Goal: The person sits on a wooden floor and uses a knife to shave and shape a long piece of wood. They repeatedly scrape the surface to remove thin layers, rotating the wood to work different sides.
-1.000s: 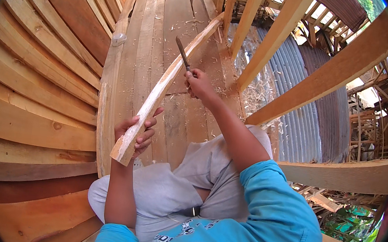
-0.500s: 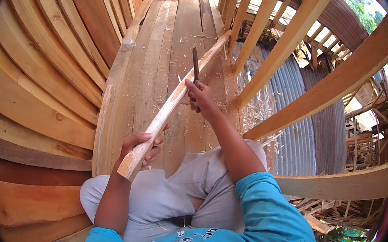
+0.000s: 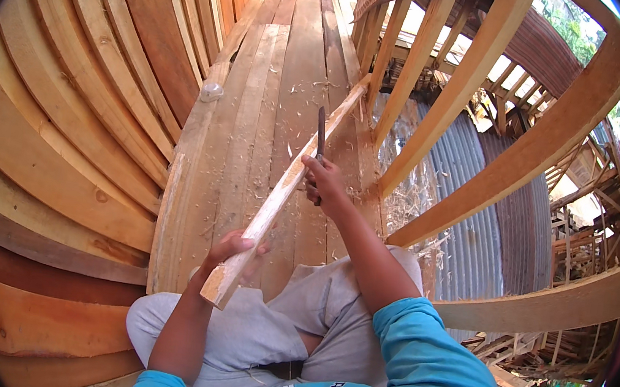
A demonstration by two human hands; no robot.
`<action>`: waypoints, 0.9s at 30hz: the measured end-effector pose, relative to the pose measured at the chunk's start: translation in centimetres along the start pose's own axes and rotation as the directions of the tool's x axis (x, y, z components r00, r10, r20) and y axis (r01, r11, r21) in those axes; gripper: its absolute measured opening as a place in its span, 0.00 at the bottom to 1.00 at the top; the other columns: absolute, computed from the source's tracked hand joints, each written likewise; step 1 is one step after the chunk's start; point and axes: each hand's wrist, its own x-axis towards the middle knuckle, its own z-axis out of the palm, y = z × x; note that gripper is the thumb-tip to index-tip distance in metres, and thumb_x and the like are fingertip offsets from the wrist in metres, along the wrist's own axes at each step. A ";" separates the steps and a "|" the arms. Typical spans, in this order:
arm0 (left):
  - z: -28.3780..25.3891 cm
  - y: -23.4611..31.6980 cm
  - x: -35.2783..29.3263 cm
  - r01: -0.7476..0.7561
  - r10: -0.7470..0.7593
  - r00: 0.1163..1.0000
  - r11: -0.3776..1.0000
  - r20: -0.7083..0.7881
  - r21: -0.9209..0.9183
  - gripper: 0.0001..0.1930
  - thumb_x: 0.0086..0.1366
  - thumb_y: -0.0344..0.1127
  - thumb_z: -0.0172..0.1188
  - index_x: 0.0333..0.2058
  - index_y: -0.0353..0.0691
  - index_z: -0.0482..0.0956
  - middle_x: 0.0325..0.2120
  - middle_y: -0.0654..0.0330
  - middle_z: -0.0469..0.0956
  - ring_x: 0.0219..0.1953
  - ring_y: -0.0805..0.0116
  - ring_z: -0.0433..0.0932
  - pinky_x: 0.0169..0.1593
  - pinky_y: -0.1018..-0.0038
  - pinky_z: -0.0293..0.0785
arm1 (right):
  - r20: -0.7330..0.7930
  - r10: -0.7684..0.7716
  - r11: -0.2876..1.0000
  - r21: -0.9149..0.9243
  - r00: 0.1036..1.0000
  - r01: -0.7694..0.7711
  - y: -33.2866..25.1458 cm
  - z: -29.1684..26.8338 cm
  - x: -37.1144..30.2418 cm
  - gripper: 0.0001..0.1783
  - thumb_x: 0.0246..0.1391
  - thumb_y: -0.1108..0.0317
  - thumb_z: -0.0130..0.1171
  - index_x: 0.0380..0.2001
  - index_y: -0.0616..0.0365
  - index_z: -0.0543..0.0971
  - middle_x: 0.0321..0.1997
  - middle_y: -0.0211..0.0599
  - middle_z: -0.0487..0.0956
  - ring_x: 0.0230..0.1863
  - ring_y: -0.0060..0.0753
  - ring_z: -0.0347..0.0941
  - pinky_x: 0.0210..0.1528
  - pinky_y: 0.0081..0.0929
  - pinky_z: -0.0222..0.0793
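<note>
A long pale strip of wood (image 3: pixel 271 208), partly shaved, slants from above my lap up to the railing's foot. Its far end meets the base of a railing slat. Near the close end, my left hand (image 3: pixel 230 250) is wrapped around the strip, its fingers underneath blurred. Farther up, my right hand (image 3: pixel 325 183) is closed on the handle of a dark-bladed knife (image 3: pixel 321 132). The blade points up and away, beside or against the strip's right edge; exact contact cannot be told. A thin curled shaving stands at the strip's left edge near the blade.
Wood shavings lie scattered over the plank floor (image 3: pixel 260 96). A small clear container (image 3: pixel 211 93) sits by the left wall of upright boards (image 3: pixel 52 110). Wooden railing slats (image 3: pixel 456 88) rise at the right; beyond and below them are corrugated metal sheets (image 3: pixel 468 211) and piled scrap wood.
The whole scene sits a little lower in the view. Both hands keep nearly the same places on the strip and knife; the left fingers have blurred.
</note>
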 end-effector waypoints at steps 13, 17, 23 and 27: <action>-1.9 0.1 1.2 -0.025 0.068 0.995 0.877 -0.072 0.480 0.30 0.47 0.45 0.64 0.46 0.29 0.73 0.31 0.60 0.76 0.32 0.77 0.74 0.38 0.78 0.70 | 0.046 -0.052 0.997 0.055 0.998 0.049 0.6 0.0 0.9 0.14 0.57 0.59 0.60 0.28 0.50 0.66 0.17 0.19 0.61 0.09 0.14 0.55 0.10 0.19 0.48; -2.9 -0.6 1.0 -0.027 0.088 0.989 0.896 -0.118 0.443 0.32 0.46 0.44 0.66 0.47 0.28 0.74 0.32 0.60 0.77 0.35 0.76 0.75 0.41 0.78 0.71 | 0.034 -0.101 0.992 -0.069 0.994 0.103 0.7 0.3 1.1 0.14 0.58 0.61 0.60 0.26 0.51 0.66 0.17 0.19 0.61 0.10 0.13 0.55 0.11 0.19 0.48; -3.8 -0.1 1.8 -0.014 0.049 0.996 0.913 -0.075 0.407 0.34 0.47 0.42 0.66 0.50 0.26 0.70 0.30 0.58 0.76 0.23 0.75 0.76 0.26 0.79 0.73 | 0.017 -0.109 0.990 -0.093 0.994 0.110 1.2 0.2 1.6 0.14 0.59 0.59 0.60 0.26 0.51 0.67 0.19 0.20 0.62 0.11 0.13 0.54 0.11 0.19 0.48; -3.5 0.6 1.3 -0.033 0.053 0.997 0.953 -0.059 0.300 0.33 0.49 0.41 0.65 0.49 0.24 0.67 0.27 0.58 0.73 0.14 0.73 0.73 0.16 0.79 0.71 | 0.010 -0.064 0.980 -0.186 0.998 0.065 1.1 0.7 1.5 0.13 0.63 0.57 0.53 0.29 0.52 0.67 0.20 0.22 0.62 0.12 0.15 0.57 0.12 0.20 0.51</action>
